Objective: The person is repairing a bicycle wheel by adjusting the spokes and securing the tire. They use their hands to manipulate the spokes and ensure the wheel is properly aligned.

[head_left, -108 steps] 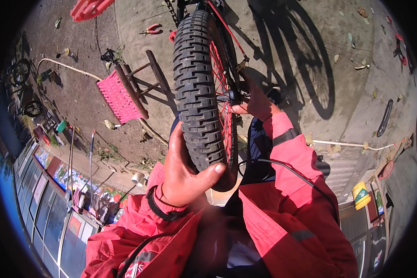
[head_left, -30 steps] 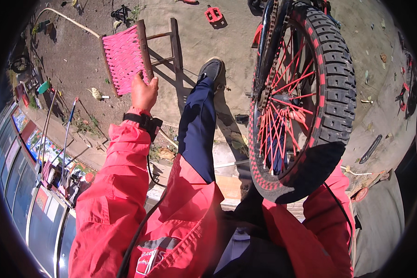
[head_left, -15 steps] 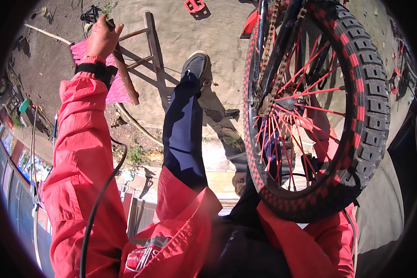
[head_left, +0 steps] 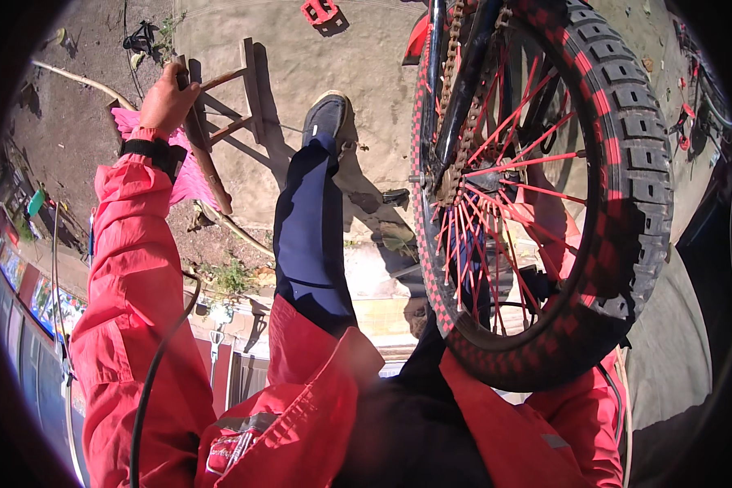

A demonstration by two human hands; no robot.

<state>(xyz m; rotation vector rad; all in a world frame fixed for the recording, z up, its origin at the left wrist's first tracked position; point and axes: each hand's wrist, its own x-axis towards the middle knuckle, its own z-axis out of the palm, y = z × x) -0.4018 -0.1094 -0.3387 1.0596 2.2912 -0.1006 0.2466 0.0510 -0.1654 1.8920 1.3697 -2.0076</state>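
Note:
At the upper left, my left hand (head_left: 166,102) is closed around the wooden frame of a low stool (head_left: 205,154), which lies tipped over. Its woven pink seat (head_left: 189,175) shows beside and below my wrist. On the right, a raised bicycle wheel (head_left: 622,154) fills much of the view, with a black knobbly tyre, red checks and red spokes. A rusty chain (head_left: 469,134) runs along the dark frame to its hub. Through the spokes, part of my right hand (head_left: 546,199) shows behind the wheel; its fingers are hidden.
A red pedal-like piece (head_left: 320,11) lies on the sunlit concrete at the top. My left shoe (head_left: 327,118) stands between stool and wheel. A small black object (head_left: 395,197) lies nearby. A pale pole (head_left: 81,80) crosses the dirt at left, and a dark cable hangs along my left sleeve.
The whole view has shifted slightly, so the wheel and my leg sit further left. My left hand, still on the stool, appears a little lower and further left.

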